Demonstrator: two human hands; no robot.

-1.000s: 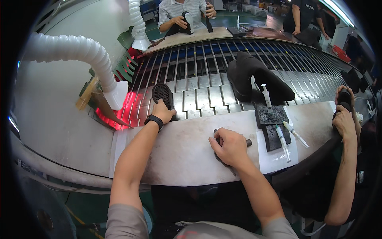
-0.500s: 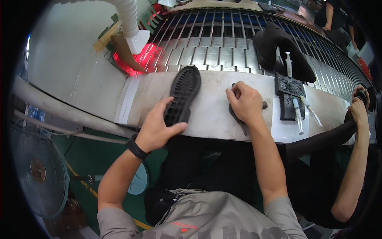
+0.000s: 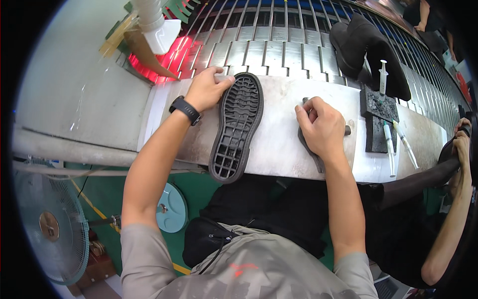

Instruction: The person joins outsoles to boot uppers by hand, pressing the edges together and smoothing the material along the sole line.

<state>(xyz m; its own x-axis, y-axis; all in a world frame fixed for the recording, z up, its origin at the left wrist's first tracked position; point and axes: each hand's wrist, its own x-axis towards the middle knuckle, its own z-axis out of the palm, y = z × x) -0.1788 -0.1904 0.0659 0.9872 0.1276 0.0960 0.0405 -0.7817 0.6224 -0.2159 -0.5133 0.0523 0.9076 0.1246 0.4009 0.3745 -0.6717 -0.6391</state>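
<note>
A black ribbed shoe sole [image 3: 234,124] lies tread-down on the pale worktop, its heel end jutting over the front edge. My left hand [image 3: 208,89] is beside its toe, fingers apart, with a fingertip against the rim. My right hand [image 3: 321,122] is closed over a dark metal tool [image 3: 347,130] resting on the worktop. It looks like lasting pincers: a stubby cylinder sticks out at the right and a curved handle below. The palm hides its middle.
Black foam blocks [image 3: 376,127] at the right hold syringes [image 3: 391,149]. Behind them, a dark boot [image 3: 351,45] lies on the metal slat conveyor [image 3: 279,50]. A white hose nozzle [image 3: 163,37] hangs at upper left. A co-worker's arm [image 3: 455,214] reaches in at right.
My left hand has moved from the sole's heel side up to its toe. The sole has come toward me, past the front edge. My right hand stays on the tool.
</note>
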